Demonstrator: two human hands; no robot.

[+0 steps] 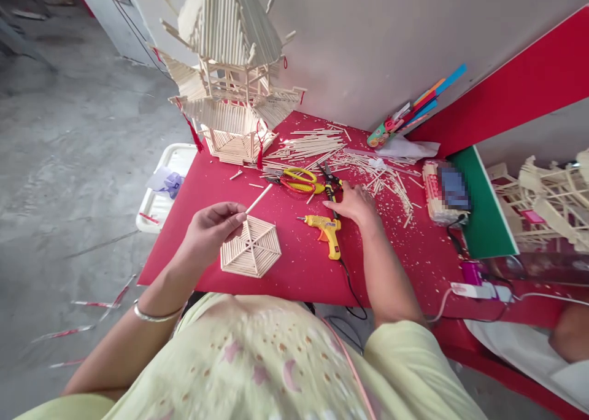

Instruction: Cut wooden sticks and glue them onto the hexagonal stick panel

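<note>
A: Hands first. State?

B: Left hand (216, 223): thumb and fingers pinch one end of a slim, pale wooden stick (260, 199), which points up and away. Right hand (352, 202): thumb and fingers spread about the black-and-yellow handled cutters (330, 194); cannot confirm a grip.

A: Nearest work?

B: A flat hexagonal panel of pale sticks (257, 260) lies on the red-covered bench (184, 260), just below the left hand, which hides part of its edge. To its right, under the right hand, rests a yellow glue gun (326, 228) with a black cord.

A: How far along?

B: Judging by what shows, the panel is largely done: rows fill the sectors between its spokes. The held stick is apart from any assembly, unfixed. Many loose pale sticks (317, 143) and offcuts remain unused beyond the tools.

A: Farther out?

B: A tall, tiered pale-stick tower (230, 30) stands at the far left, roofed, with red tassels (260, 156). Whether it lacks parts, cannot tell. At far right, past a green board (488, 223), another pale-stick structure (547, 180), partly cropped.
</note>
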